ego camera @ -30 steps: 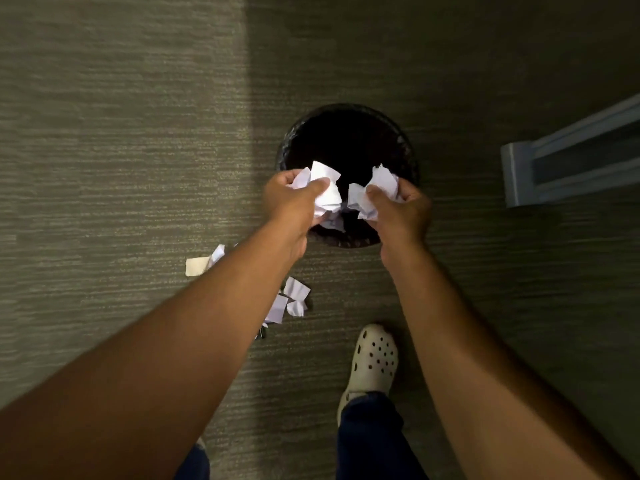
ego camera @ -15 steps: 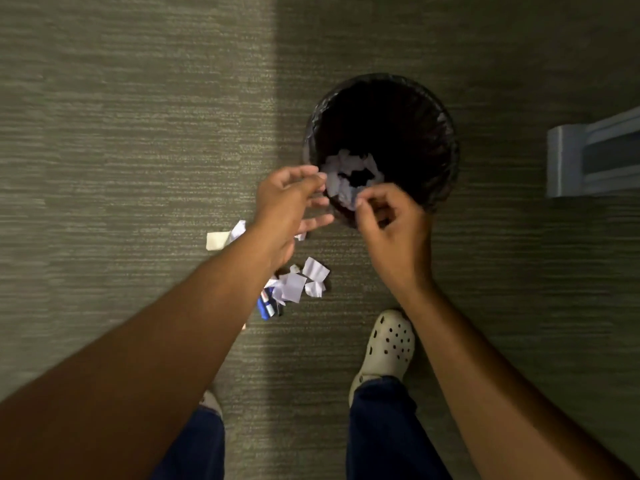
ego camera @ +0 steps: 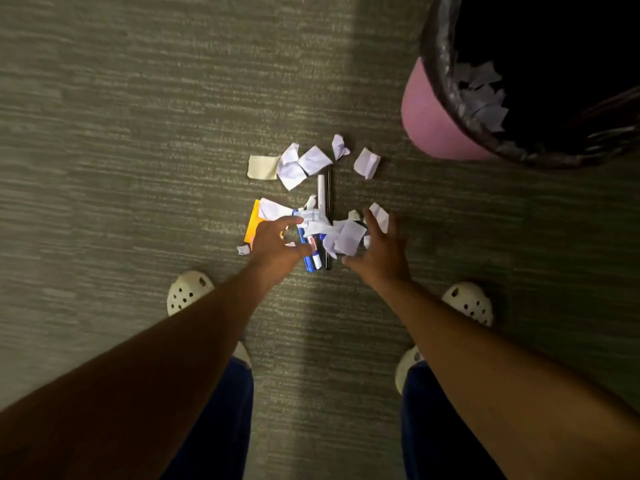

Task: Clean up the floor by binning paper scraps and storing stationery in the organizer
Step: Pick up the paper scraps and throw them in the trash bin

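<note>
White paper scraps (ego camera: 313, 161) lie in a loose heap on the carpet, mixed with blue markers (ego camera: 309, 256), a white pen (ego camera: 322, 194) and an orange sticky pad (ego camera: 252, 221). My left hand (ego camera: 277, 242) hovers with spread fingers over the heap's left side and holds nothing. My right hand (ego camera: 382, 249) is spread on the heap's right side, fingers beside a crumpled scrap (ego camera: 346, 237); I cannot tell if it touches. The pink bin (ego camera: 427, 116) with a black liner stands at the upper right, with scraps (ego camera: 481, 95) inside.
A pale yellow note (ego camera: 262, 167) lies at the heap's upper left. My two feet in white clogs (ego camera: 187, 292) (ego camera: 469, 301) stand just below the heap. Grey carpet surrounds everything.
Both hands dropped their crumpled paper into the bin, then moved down and left to the heap on the floor. The view has dropped closer to the carpet.
</note>
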### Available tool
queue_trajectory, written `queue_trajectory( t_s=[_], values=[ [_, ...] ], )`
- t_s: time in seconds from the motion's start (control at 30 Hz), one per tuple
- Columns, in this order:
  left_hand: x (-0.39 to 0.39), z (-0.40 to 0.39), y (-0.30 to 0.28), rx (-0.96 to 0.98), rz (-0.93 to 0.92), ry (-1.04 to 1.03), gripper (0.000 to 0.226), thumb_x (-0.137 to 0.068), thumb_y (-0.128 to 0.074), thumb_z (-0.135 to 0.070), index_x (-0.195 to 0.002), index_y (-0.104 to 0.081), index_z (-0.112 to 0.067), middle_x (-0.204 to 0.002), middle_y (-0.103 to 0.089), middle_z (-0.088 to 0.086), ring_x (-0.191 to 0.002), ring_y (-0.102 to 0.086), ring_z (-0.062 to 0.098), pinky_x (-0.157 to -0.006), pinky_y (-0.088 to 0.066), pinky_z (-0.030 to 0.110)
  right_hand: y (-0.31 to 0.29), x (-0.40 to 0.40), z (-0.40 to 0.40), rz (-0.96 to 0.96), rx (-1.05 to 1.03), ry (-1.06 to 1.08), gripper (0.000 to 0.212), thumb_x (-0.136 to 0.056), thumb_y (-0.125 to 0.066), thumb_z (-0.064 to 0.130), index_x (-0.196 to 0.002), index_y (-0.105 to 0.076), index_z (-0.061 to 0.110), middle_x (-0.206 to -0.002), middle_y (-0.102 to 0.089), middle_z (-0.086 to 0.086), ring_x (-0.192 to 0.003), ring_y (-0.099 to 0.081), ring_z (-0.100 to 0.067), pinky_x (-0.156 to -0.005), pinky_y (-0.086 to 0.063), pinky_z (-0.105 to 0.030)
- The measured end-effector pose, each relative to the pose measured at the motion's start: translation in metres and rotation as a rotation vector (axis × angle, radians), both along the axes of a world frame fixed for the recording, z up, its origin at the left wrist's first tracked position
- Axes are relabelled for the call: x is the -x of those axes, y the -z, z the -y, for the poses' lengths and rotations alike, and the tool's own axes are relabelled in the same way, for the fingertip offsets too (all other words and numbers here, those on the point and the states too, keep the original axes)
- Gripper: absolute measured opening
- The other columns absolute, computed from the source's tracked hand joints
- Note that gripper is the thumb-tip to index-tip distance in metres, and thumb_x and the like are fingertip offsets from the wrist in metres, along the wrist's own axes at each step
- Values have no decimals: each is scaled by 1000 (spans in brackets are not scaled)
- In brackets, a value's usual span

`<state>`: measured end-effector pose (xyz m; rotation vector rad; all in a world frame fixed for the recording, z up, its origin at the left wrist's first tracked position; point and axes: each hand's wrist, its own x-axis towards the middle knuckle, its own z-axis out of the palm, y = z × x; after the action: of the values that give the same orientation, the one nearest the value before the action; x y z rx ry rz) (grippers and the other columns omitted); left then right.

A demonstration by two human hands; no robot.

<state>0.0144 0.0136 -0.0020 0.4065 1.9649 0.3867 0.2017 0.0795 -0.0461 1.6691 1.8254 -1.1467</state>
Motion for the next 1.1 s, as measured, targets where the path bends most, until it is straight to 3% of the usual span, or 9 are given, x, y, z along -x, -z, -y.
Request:
queue_trajectory(
  t_s=[0.07,0.13,0.27,0.47,0.6,0.73,0.83,0.9,1.1],
  values=[
    [0,11,24,-18,-99,206,75,-73,-91,-16,-141,-61,-22,-148,-45,16,-135,-48,24,-111,-43,31,18,8,7,35,-104,-149,102,-79,-82,52,-159,-20,43,-171,-3,-9,-154,-15,-44,-113,-43,-60],
    [0,17,44,-23,-154,375,90,-73,-92,-25,-152,-49,-32,-163,-27,17,-148,-35,32,-118,-38,39,29,14,15,77,-169,-251,97,-83,-77,54,-160,-18,43,-172,-1,-11,-156,-9,-47,-116,-37,-62],
    [-12,14,67,-13,-285,571,94,-81,-82,-47,-159,-30,-40,-167,-18,18,-151,-25,43,-121,-32,49,37,16,31,108,-287,-384,75,-93,-70,43,-156,-31,38,-172,-7,-13,-154,-14,-47,-120,-33,-60],
    [-37,1,81,-14,-436,441,63,-89,-77,-33,-146,-53,-29,-147,-38,14,-127,-44,38,-103,-46,46,41,13,21,-4,-464,-431,34,-91,-72,21,-122,-64,31,-146,-48,-4,-121,-50,-31,-107,-46,-39],
    [-36,-7,88,27,-391,355,39,-86,-78,-12,-124,-67,-17,-133,-45,14,-118,-54,35,-101,-50,38,47,15,10,-75,-344,-525,29,-98,-60,12,-125,-62,23,-143,-48,-5,-125,-49,-28,-107,-43,-36],
    [-29,-14,89,30,-325,122,40,-83,-85,-17,-115,-64,-6,-122,-64,13,-103,-63,27,-75,-43,23,51,17,2,-126,-291,-542,25,-102,-53,6,-120,-68,13,-139,-56,-8,-121,-56,-27,-104,-46,-34],
    [-22,-15,86,79,-315,-16,41,-83,-86,-19,-115,-64,-5,-118,-72,15,-107,-69,30,-70,-43,20,50,18,-2,-133,-199,-277,15,-96,-61,0,-101,-75,4,-112,-69,-13,-99,-67,-28,-89,-57,-39],
    [-18,-14,82,100,-302,-18,45,-82,-87,-27,-115,-68,-3,-119,-73,17,-111,-68,32,-78,-45,25,44,16,-4,-152,-135,29,11,-89,-70,-1,-92,-79,5,-98,-75,-14,-87,-71,-28,-78,-61,-39],
    [-18,-31,30,77,-185,-220,65,-75,-89,-43,-113,-70,7,-117,-73,24,-111,-69,40,-89,-55,44,-19,3,-19,-366,193,747,23,-80,-82,-7,-74,-74,14,-91,-76,-12,-72,-77,-27,-63,-66,-36]
  ],
)
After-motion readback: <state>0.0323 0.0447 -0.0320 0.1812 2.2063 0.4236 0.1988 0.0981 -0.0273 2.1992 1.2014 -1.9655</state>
